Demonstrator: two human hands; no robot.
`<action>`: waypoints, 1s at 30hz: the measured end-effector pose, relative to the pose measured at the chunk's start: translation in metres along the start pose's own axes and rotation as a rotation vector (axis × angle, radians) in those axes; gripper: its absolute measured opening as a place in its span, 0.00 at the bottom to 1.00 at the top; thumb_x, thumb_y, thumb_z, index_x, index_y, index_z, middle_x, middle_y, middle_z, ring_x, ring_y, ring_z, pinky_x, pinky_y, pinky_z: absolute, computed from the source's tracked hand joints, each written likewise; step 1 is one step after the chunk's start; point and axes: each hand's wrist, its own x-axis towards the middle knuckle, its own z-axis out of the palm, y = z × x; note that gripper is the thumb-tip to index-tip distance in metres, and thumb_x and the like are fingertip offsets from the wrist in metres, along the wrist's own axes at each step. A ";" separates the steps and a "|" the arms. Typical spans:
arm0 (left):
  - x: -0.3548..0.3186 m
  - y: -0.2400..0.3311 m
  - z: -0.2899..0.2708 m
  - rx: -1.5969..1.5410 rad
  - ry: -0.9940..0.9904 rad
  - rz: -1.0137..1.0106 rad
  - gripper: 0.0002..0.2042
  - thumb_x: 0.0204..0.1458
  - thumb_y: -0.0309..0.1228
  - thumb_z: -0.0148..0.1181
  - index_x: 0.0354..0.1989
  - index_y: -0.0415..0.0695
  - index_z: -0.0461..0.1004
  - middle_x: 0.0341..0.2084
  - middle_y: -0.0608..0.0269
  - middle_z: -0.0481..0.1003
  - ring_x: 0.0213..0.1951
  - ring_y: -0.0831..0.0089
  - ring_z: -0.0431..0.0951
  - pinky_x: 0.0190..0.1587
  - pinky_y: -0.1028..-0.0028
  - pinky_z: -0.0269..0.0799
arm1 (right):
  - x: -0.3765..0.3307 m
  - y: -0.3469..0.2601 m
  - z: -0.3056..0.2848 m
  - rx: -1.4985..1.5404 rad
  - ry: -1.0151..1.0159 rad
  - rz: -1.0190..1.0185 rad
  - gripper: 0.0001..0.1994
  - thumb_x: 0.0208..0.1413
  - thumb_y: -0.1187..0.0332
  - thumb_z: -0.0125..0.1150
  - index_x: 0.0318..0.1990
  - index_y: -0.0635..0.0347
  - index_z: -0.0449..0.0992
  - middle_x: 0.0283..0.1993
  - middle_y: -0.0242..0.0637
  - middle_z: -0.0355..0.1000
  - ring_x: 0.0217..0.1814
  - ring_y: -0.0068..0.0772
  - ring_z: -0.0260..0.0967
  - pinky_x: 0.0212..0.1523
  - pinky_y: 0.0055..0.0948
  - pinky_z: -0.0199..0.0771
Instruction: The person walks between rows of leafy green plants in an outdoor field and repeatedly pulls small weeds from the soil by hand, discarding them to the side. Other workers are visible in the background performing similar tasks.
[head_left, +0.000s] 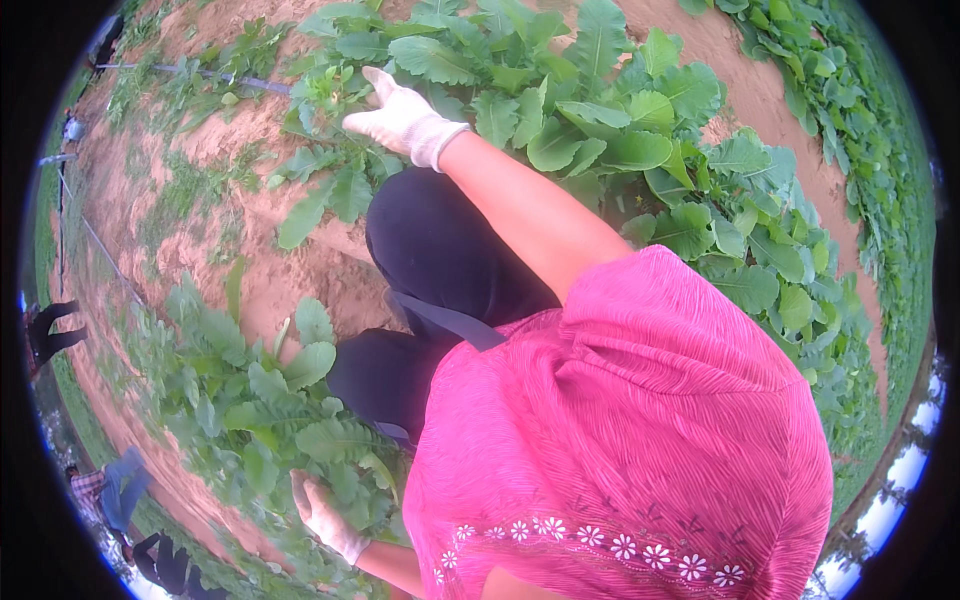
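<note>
My right hand (405,120), in a pale work glove with a ribbed cuff, reaches over a leafy green plant (435,60) at the top. Its thumb and fingers are spread apart beside a smaller light-green sprig (325,95), and I see nothing held between them. Lower down, my left hand (328,520), gloved the same way, is beside a broad-leaved plant (335,440). Leaves and blur partly hide its fingers, so what it grips, if anything, does not show. Between the two hands are my bent knees (440,240) in dark trousers.
Rows of leafy plants (790,250) grow along reddish soil (320,285). A thin grey pipe (225,77) lies at the upper left, with another thin line (105,245) below it. At the left rim are a person (50,335) in dark trousers and another in a checked top (88,492).
</note>
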 end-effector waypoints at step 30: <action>0.009 -0.053 -0.005 -0.277 0.018 -0.052 0.23 0.62 0.31 0.59 0.63 0.32 0.68 0.60 0.51 0.72 0.60 0.66 0.71 0.65 0.69 0.62 | -0.191 0.183 -0.211 -0.374 -0.215 0.947 0.12 0.54 0.66 0.60 0.19 0.55 0.71 0.15 0.32 0.65 0.13 0.28 0.60 0.14 0.32 0.58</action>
